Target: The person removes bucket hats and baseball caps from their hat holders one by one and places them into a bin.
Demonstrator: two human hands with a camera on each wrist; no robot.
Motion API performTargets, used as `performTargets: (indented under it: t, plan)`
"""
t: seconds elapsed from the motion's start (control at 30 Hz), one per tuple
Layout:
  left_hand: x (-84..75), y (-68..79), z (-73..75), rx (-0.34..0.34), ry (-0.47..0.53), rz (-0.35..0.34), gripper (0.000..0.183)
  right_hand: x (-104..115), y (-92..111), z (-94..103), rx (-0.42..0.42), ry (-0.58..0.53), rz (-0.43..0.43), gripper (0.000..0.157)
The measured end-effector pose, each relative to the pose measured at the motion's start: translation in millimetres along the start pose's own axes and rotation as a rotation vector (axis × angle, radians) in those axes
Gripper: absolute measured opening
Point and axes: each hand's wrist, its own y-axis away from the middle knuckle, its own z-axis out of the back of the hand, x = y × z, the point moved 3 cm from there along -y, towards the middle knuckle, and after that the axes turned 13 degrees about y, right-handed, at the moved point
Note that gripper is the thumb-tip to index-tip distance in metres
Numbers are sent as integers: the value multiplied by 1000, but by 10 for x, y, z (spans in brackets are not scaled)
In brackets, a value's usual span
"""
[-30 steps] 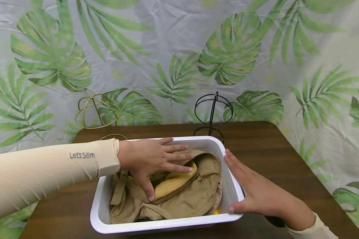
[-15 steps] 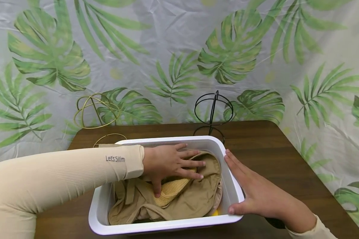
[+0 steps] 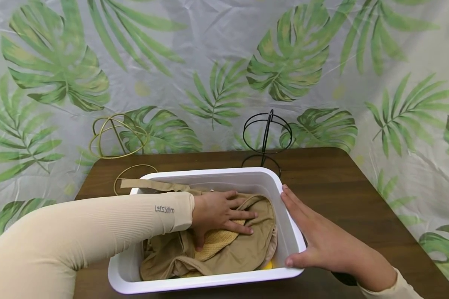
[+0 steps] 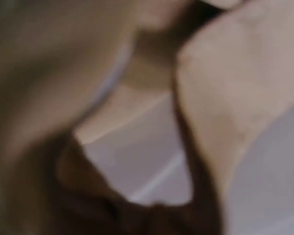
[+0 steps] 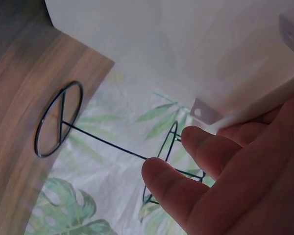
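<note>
A white tub (image 3: 194, 284) holds a khaki cloth item (image 3: 243, 249) with a bound curved edge, like a brimmed hat. A yellow woven piece (image 3: 218, 243) shows in its middle. My left hand (image 3: 220, 211) lies on both from above, fingers spread and pressing down. The left wrist view is blurred, with pale skin-toned shapes close to the lens. My right hand (image 3: 318, 236) rests at the tub's right front corner, thumb on the rim and fingers straight along the outer side. In the right wrist view its fingers (image 5: 169, 188) stretch beside the tub's outer wall (image 5: 152, 44).
Behind the tub stand a gold wire stand (image 3: 117, 157) and a black wire stand (image 3: 265, 128) on the brown wooden table (image 3: 321, 174). A khaki strap (image 3: 134, 183) hangs over the tub's left back rim. A leaf-print cloth (image 3: 217, 50) forms the backdrop.
My left hand has moved right and deeper over the cloth, fingers still spread. The khaki strap now extends over the tub's left back rim. My right hand has stayed at the corner.
</note>
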Motion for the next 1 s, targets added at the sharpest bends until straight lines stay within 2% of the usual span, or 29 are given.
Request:
performTargets:
  t: [0.3,0.43,0.53,0.67,0.8,0.9,1.0]
  plan:
    - [9,-79,-85,68,29,14,122,18,-35,2,-8,-13,16,121]
    - [51,-60,-13,85,90,32,121,11,-22,9,3,1,0,120]
    - [102,27,111,66,135,50,122,4,-7,6,-10,8,4,120]
    - [181,272,342,0,208,57,123,-4,12,-7,-23,-8,10,121]
    - [265,638,534,-62,211,93,124,-4,18,-9,-32,-10,20,122]
    - [354,956,592,-87,171,141,127,3,14,-6,-45,-14,28,122]
    - [452,1258,578,-115,157,176,128,7,13,-6,-57,-16,34,122]
